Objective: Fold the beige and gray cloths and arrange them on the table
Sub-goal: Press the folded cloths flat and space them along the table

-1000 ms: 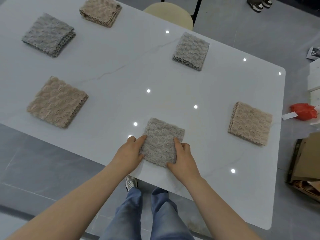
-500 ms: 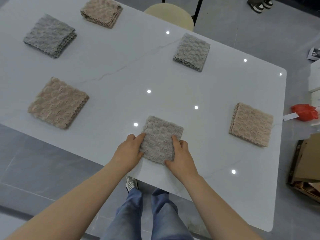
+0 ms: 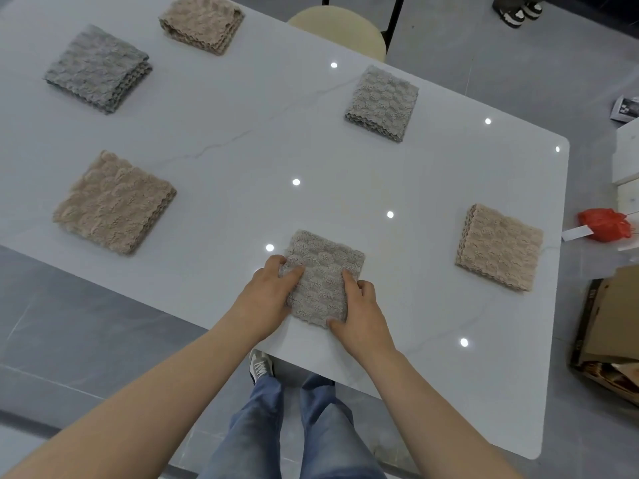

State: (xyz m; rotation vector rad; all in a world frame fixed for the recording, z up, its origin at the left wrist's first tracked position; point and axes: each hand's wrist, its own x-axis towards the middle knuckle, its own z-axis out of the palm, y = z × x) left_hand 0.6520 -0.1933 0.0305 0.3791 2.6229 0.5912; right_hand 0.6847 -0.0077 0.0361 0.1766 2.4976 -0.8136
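Observation:
A folded gray cloth [image 3: 323, 271] lies near the front edge of the white table [image 3: 242, 140]. My left hand [image 3: 268, 292] grips its left edge, thumb on top. My right hand [image 3: 359, 312] grips its right near corner, thumb laid on the cloth. Other folded cloths lie spread out: beige at the left [image 3: 114, 202], gray at the far left [image 3: 98, 67], beige at the back [image 3: 202, 24], gray at the back middle [image 3: 382, 102], beige at the right [image 3: 498, 245].
A cream chair [image 3: 340, 31] stands behind the table. On the floor to the right are a red bag [image 3: 603, 224] and a cardboard box [image 3: 608, 337]. My legs and a shoe show below the table's front edge.
Both hands have pushed the gray cloth slightly up the table, and their thumbs now curl tighter over its edges.

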